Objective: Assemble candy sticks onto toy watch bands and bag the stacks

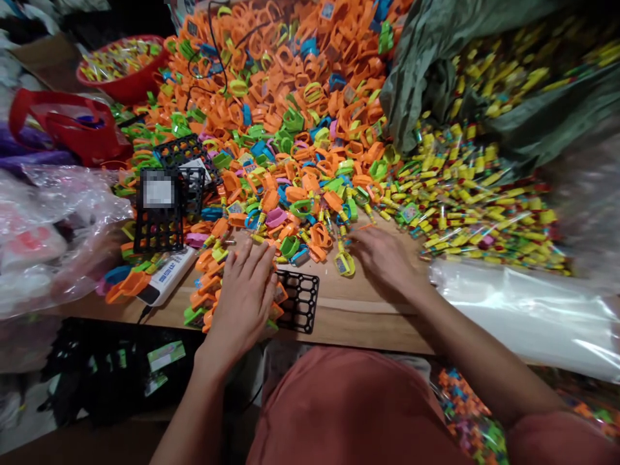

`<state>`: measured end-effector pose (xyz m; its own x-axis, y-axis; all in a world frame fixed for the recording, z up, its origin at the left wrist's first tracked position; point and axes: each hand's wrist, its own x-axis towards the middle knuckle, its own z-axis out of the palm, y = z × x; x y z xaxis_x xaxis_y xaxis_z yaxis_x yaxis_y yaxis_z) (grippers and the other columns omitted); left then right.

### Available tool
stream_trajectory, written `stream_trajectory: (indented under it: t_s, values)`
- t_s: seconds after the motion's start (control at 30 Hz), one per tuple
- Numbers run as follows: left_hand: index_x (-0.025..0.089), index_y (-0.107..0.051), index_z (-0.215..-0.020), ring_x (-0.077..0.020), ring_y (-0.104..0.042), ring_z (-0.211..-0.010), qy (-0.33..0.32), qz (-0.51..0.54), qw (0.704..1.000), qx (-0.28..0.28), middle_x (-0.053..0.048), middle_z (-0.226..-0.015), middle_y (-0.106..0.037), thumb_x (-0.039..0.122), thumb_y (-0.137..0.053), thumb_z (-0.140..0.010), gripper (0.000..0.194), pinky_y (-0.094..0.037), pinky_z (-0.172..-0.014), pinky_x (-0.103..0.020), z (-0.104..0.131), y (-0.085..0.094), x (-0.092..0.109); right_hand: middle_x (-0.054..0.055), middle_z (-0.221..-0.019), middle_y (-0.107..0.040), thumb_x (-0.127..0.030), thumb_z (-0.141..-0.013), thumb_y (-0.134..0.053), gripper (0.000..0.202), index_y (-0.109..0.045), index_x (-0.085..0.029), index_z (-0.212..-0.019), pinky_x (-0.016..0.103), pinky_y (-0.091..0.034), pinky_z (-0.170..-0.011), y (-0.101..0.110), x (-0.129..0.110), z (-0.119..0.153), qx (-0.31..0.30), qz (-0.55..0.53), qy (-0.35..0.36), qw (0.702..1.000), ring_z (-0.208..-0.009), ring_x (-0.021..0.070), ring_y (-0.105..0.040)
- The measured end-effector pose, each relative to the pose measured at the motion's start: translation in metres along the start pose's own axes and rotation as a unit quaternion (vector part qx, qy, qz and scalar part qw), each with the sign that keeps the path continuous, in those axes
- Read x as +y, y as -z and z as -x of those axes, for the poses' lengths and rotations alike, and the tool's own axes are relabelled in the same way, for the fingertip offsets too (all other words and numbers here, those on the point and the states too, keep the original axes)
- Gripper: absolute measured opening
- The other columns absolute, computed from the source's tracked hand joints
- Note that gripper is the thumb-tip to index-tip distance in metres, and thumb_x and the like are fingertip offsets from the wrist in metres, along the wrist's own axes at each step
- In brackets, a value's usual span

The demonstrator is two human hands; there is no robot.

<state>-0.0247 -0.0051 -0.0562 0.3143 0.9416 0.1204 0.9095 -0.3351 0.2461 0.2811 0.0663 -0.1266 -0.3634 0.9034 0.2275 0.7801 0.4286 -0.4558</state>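
Note:
My left hand [245, 297] lies flat, palm down and fingers stretched, on a cluster of small plastic toy watches [208, 281], mostly orange. They sit on a black plastic grid tray [303, 300], whose bare right end shows beside the hand. What lies under the palm is hidden. My right hand [385, 258] is low over the wooden tabletop [368, 300], its fingers reaching left, slightly blurred, with nothing visible between them. Nearest to its fingertips is a yellow toy watch [345, 263] with a clear tube of yellow pieces beside it.
A large heap of toy watches [285, 71] covers the back. Yellow candy-like tubes [465, 194] spill from a grey-green sack [426, 58] at right. Clear plastic bags [523, 310] lie at the right front. Black trays [159, 226], a white power strip [172, 274] and a red basin [126, 87] are left.

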Motion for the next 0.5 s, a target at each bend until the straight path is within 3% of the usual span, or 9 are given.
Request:
stream_trajectory:
  t_s: [0.13,0.3,0.43,0.5]
  values:
    - [0.017,-0.046,-0.151,-0.0308,-0.032,-0.154,0.000,0.004,1.000,0.001,-0.010,-0.157,-0.050,0.036,-0.032,-0.109,0.049,-0.020,-0.129,-0.059,0.004,0.002,-0.001,0.013,-0.112,-0.075,-0.019,-0.099,-0.045,0.036,-0.069,-0.020,-0.126,0.041,-0.051,-0.088,0.008,0.007,0.030,0.010,-0.002,-0.047,0.999,-0.099,0.0281,-0.068]
    - [0.014,-0.049,-0.148,-0.0317,-0.033,-0.154,0.002,0.010,1.000,0.013,-0.013,-0.154,-0.053,0.036,-0.034,-0.108,0.048,-0.020,-0.129,-0.059,0.002,0.000,-0.001,0.014,-0.099,-0.073,-0.037,-0.099,-0.055,0.025,-0.069,-0.018,-0.108,0.041,-0.050,-0.081,0.011,0.019,0.056,-0.034,0.020,-0.117,0.992,-0.094,0.0315,-0.067]
    - [0.015,-0.044,-0.151,-0.0301,-0.029,-0.156,0.003,0.018,1.000,0.017,-0.015,-0.161,-0.044,0.034,-0.036,-0.108,0.048,-0.020,-0.129,-0.057,0.002,0.001,0.001,0.007,-0.089,-0.070,-0.037,-0.093,-0.063,0.033,-0.059,-0.019,-0.120,0.034,-0.047,-0.067,0.011,0.006,0.051,0.029,-0.088,-0.197,0.976,-0.076,0.0245,-0.065]
    - [0.018,-0.042,-0.153,-0.0292,-0.027,-0.157,0.008,0.020,1.000,0.018,-0.014,-0.165,-0.037,0.032,-0.036,-0.107,0.048,-0.019,-0.129,-0.058,0.003,0.002,0.002,0.007,-0.093,-0.069,-0.033,-0.094,-0.059,0.037,-0.055,-0.019,-0.128,0.033,-0.048,-0.069,0.007,-0.012,0.042,0.043,-0.169,-0.174,0.969,-0.079,0.0227,-0.064]
